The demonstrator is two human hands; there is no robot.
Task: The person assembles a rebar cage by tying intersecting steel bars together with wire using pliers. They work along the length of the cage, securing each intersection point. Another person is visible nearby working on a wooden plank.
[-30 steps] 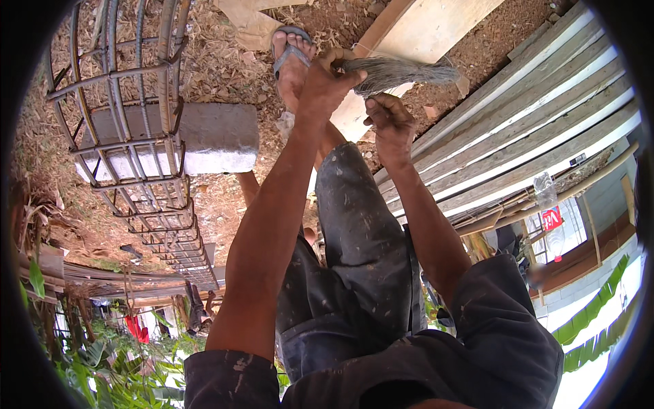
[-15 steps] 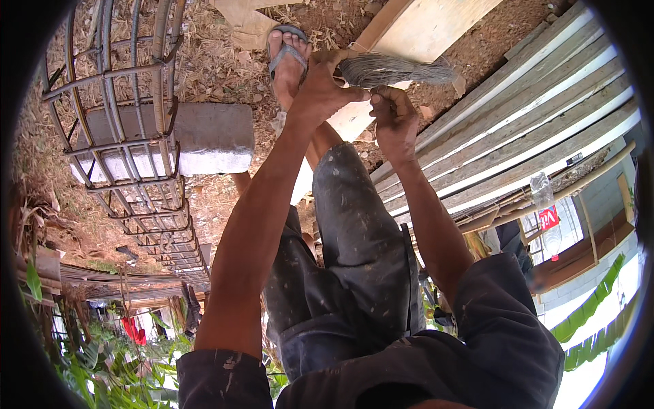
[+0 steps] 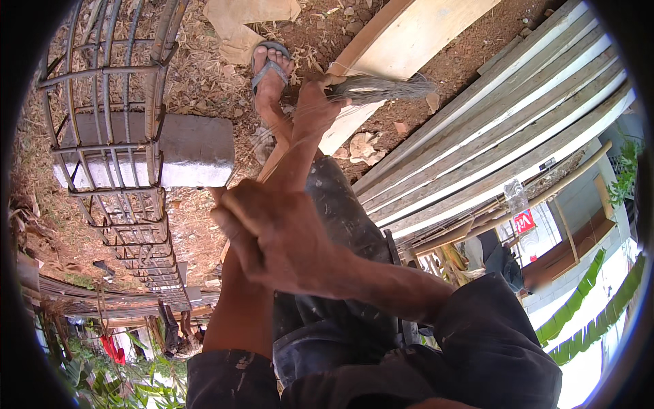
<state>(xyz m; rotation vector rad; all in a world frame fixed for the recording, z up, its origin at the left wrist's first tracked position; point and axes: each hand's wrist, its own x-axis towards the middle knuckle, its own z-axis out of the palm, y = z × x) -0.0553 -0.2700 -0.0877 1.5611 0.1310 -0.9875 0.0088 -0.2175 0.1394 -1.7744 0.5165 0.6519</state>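
My left hand (image 3: 310, 112) reaches far out and grips one end of a bundle of thin grey wires (image 3: 388, 88), which lies across a pale wooden plank (image 3: 415, 34). My right hand (image 3: 272, 238) is close to the camera with its fingers closed, pinching a single thin wire strand (image 3: 253, 153) that runs back toward the bundle. A foot in a grey sandal (image 3: 269, 75) stands on the dirt just beside my left hand. Dark, paint-spattered trousers (image 3: 340, 211) fill the middle.
A long steel rebar cage (image 3: 116, 143) lies at the left, resting over a grey concrete block (image 3: 194, 150). Stacked pale boards (image 3: 518, 116) run along the right, with a plastic bottle (image 3: 516, 198) at their edge. Cardboard scraps (image 3: 238, 20) lie on the littered dirt.
My right hand has left the wire bundle and drawn back toward the camera, pulling a thin strand with it. My left hand stays on the bundle.
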